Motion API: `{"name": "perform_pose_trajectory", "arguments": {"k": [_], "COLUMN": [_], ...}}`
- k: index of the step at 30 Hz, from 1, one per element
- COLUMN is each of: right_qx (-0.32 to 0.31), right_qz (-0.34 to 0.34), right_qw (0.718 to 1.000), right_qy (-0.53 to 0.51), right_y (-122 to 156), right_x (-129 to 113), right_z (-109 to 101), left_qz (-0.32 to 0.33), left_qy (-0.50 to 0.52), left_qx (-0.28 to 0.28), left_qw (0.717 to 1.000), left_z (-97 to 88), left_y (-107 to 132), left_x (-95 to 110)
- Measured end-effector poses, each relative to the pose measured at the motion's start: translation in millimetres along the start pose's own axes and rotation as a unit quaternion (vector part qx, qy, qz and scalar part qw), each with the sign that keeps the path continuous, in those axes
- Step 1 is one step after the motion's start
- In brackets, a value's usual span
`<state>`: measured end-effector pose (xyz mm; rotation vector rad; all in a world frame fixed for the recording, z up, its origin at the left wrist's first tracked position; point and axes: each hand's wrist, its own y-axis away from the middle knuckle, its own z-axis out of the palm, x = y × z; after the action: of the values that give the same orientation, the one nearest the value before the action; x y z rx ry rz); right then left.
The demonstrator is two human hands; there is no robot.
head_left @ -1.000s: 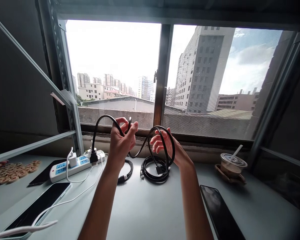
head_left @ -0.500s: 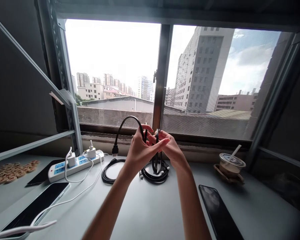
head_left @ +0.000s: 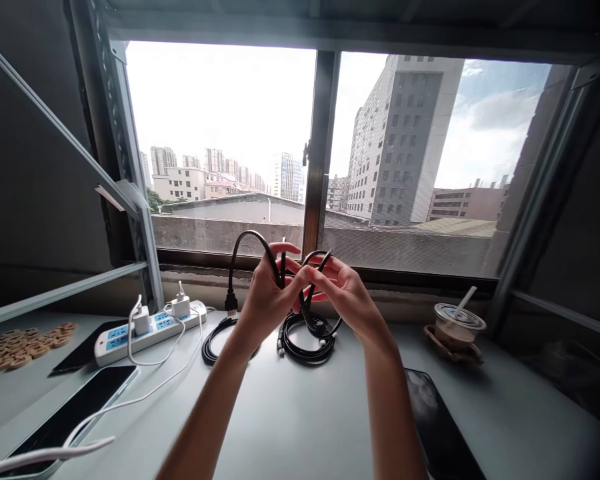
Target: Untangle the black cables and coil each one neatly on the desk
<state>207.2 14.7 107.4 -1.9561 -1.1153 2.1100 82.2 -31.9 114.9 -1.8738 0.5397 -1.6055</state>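
A thick black cable is held up above the desk between my two hands. My left hand is closed on it, and one end with a black plug arches over and hangs to the left. My right hand pinches a loop of the same cable, with the thumbs of both hands meeting near it. Below, a coiled black cable lies on the desk, partly behind the hanging loop. Another black cable coil rests to the left, partly hidden by my left wrist.
On the left are a white power strip with plugged chargers, white cords, a tablet-like device and round wooden pieces. At right lie a black phone and a lidded cup with a straw. A window stands behind.
My hands have drawn slightly apart, and the cable loop at my right hand has opened wider. The right hand's fingers have spread more around it. The view has shifted slightly.
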Motion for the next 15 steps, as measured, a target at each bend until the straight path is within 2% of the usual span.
{"name": "perform_pose_trajectory", "arguments": {"k": [6, 11, 15], "right_qx": [0.05, 0.068, 0.078], "right_qz": [0.013, -0.012, -0.014], "right_qw": [0.994, 0.994, 0.996], "right_qy": [-0.092, -0.084, -0.051], "right_y": [7, 19, 21], "right_x": [-10, -18, -18], "right_z": [-15, -37, -43], "left_qz": [0.07, 0.073, 0.075], "left_qy": [-0.024, 0.015, 0.025], "left_qx": [0.119, 0.134, 0.129], "left_qw": [0.99, 0.988, 0.988], "left_z": [-12.1, -27.0, -25.4], "left_y": [-6, -10, -8], "left_x": [0, 2, 6]}}
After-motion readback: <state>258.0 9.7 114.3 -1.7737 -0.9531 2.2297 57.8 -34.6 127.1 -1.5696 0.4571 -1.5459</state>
